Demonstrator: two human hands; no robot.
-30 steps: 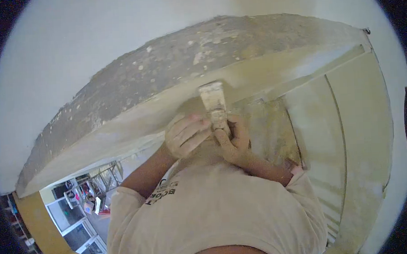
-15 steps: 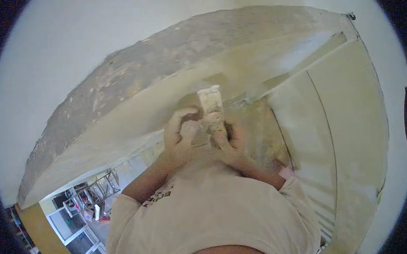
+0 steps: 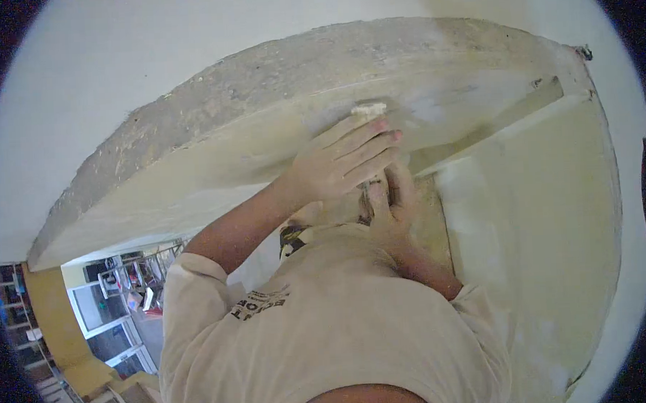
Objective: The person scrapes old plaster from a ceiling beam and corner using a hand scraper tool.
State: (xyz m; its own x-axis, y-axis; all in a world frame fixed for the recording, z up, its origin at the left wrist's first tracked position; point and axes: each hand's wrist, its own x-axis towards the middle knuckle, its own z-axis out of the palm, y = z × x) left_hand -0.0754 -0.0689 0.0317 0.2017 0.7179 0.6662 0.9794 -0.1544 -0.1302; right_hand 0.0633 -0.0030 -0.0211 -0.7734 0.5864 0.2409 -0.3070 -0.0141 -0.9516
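Note:
My right hand (image 3: 390, 211) is closed around the handle of a whitish, crusted flat tool that looks like a putty knife (image 3: 369, 110). Its pale broad end shows past my fingers, against the smooth cream surface (image 3: 263, 150). My left hand (image 3: 350, 156) lies across the tool with its fingers stretched flat over it. That hand hides most of the tool's middle, so its exact kind is hard to make out.
A rough grey curved edge (image 3: 210, 87) borders the cream surface. A recessed groove (image 3: 492, 122) runs to the right, beside a pale panel (image 3: 547, 213). At lower left, farther off, are white-framed panes (image 3: 105, 323), a yellow-brown post (image 3: 61, 321) and metal frames (image 3: 149, 270).
Both hands and the tool have moved up and slightly right, to the cream surface. My left hand has gone from curled beside the tool to flat over it. The view has shifted.

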